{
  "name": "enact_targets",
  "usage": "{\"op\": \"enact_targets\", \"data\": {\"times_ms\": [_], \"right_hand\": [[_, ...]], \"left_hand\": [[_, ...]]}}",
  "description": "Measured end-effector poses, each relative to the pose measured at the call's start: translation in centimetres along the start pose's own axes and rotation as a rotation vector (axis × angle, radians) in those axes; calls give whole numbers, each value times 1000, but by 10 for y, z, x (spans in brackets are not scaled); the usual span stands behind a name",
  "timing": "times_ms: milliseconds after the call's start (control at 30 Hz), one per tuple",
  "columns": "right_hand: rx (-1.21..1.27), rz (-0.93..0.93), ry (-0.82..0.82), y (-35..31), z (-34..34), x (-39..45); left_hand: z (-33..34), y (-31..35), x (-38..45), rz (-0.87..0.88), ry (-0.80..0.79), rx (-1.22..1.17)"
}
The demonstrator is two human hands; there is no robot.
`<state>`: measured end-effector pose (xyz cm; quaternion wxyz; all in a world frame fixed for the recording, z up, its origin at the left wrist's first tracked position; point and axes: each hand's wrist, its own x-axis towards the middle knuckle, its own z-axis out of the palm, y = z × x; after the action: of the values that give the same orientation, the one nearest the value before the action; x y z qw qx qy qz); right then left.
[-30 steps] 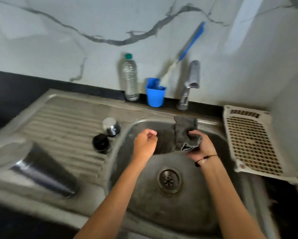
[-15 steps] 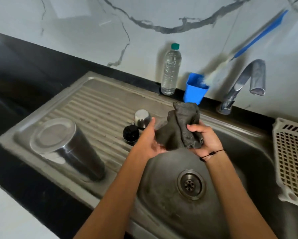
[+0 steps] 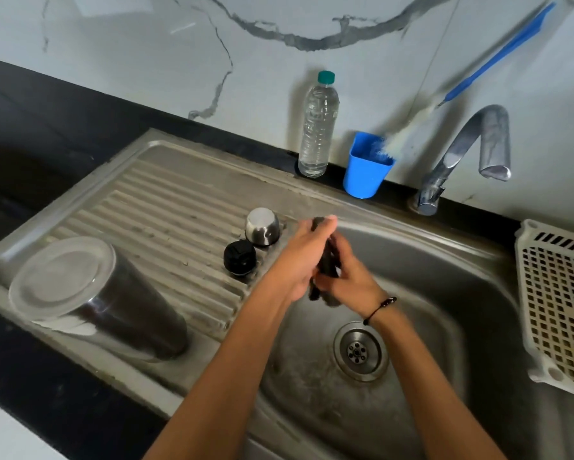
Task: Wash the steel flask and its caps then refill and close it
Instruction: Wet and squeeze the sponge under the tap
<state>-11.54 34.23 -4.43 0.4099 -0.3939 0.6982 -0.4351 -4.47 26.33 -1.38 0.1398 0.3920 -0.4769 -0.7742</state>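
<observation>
I have both hands together over the stainless steel sink basin [image 3: 445, 270], wringing a dark grey cloth [image 3: 325, 260] between them: my left hand [image 3: 299, 260] has its grip wrapped round the upper part of the cloth and my right hand [image 3: 348, 280] has its grip curled round the lower part, held over the basin so that, I judge, any water falls toward the round steel drain [image 3: 358, 351]. The tall steel flask [image 3: 96, 300] stands mouth-down on the ribbed draining board [image 3: 166, 210], near the front left corner and well apart from my hands, probably to let it drip. Its rounded steel outer cap [image 3: 262, 226] and black screw cap [image 3: 240, 257] sit just beside each other at the board's edge by the basin, within easy reach. Behind, on the dark bench [image 3: 63, 127], stand a clear plastic water bottle with a green lid [image 3: 318, 127] and a blue plastic cup [image 3: 365, 167] holding a blue-handled brush [image 3: 498, 58]; the curved steel tap [image 3: 468, 151] shows no running water.
</observation>
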Motion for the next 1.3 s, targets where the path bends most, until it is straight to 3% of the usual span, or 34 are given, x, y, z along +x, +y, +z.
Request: {"op": "enact_targets", "data": {"times_ms": [67,167,267,333,367,433,533,600,667,767,833,900,1033,1133,1200,1300], "right_hand": [[179,-2,21,7,8,1],[410,43,256,15,20,10],[660,192,395,14,25,14],[787,238,407,12,23,14],[822,250,405,12,22,13],[870,252,393,12,20,11],[926,243,375,9,18,6],[948,230,368,7,14,1],[974,215,378,5,9,-7],[1009,198,415,4,0,-24],[1001,173,454,0,-5,-38],[874,145,514,-3,-9,-51],[476,117,616,0,-22,-77],[400,105,672,7,-33,-97],[398,100,719,12,-37,-108],[466,61,785,13,-34,-122]], "left_hand": [[4,5,-5,19,-76,176],[0,11,-7,88,-80,342],[-17,17,10,285,135,560],[-33,18,33,390,362,1012],[-41,17,44,375,468,1228],[-52,15,59,189,576,1464],[-60,13,71,53,482,1560],[-63,16,74,79,450,1546],[-60,26,68,163,459,1377],[-41,33,42,213,407,693],[-20,21,22,99,275,227],[6,1,6,7,190,16],[31,-32,-16,87,18,181],[34,-46,-28,165,-120,317],[38,-56,-33,349,-82,422],[49,-67,-39,442,160,444]]}}
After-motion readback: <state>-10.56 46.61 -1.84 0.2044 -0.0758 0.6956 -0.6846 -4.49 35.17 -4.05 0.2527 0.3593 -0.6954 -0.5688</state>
